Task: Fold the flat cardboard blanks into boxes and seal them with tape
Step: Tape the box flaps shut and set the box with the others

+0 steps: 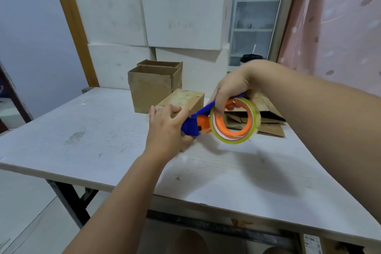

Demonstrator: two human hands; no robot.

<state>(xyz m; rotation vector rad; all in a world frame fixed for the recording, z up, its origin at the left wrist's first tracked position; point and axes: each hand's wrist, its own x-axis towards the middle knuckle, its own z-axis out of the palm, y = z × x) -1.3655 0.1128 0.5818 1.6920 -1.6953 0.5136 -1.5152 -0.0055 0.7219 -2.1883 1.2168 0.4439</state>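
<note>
A small closed cardboard box [181,102] on the white table [86,142] is gripped at its near end by the left hand [167,128]. A blue-and-orange tape dispenser [226,118] is clasped by the right hand [231,88] against that end. Flat blanks [268,117] lie just beyond; open boxes [152,86] and stacked white cartons [154,12] are seen behind.

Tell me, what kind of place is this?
Probably a small packing workroom. White cartons are stacked behind the table, open brown boxes and flat cardboard blanks sit on it, and the right hand holds a tape dispenser at the closed box the left hand grips.
</note>
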